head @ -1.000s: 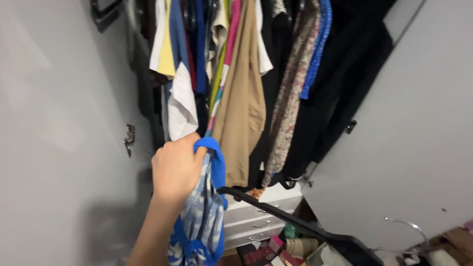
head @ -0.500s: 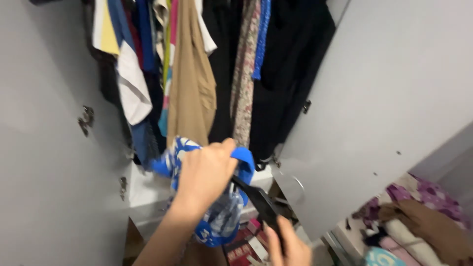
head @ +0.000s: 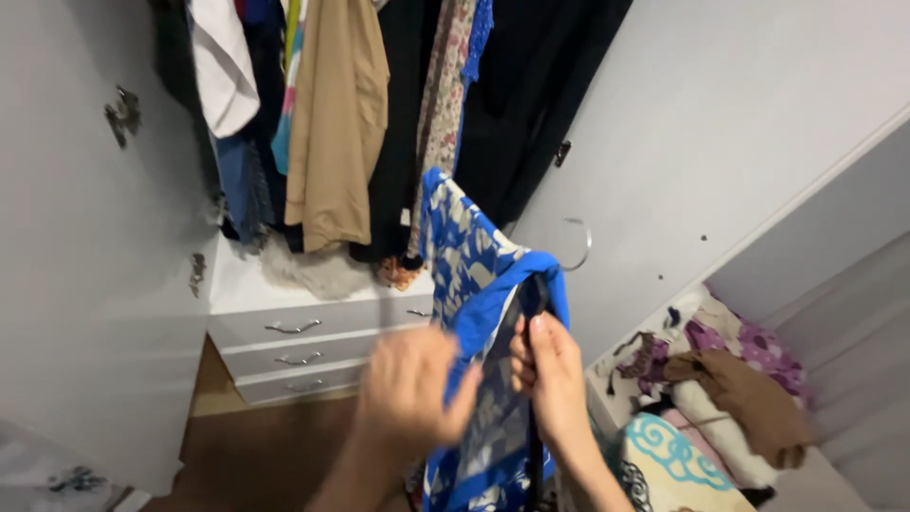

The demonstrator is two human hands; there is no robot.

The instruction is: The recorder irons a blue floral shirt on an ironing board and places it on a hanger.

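Blue patterned garment [head: 474, 284] with white print hangs in front of the open wardrobe, its long axis running nearly upright from a raised corner near the hanging clothes down past the bottom of the head view. A black hanger [head: 531, 313] lies along that same axis inside the blue trim, close to vertical. The right hand [head: 552, 374] sits just beside the hanger's upper part, its grip closed on the hanger and the blue edge together. The left hand [head: 412, 384] is blurred, lower and to the left, touching the fabric's near side; whether its grip is closed I cannot tell. Behind stand white drawers [head: 303, 337], a tan garment [head: 336, 123] on the rail and a bed [head: 720, 398] strewn with clothes at right
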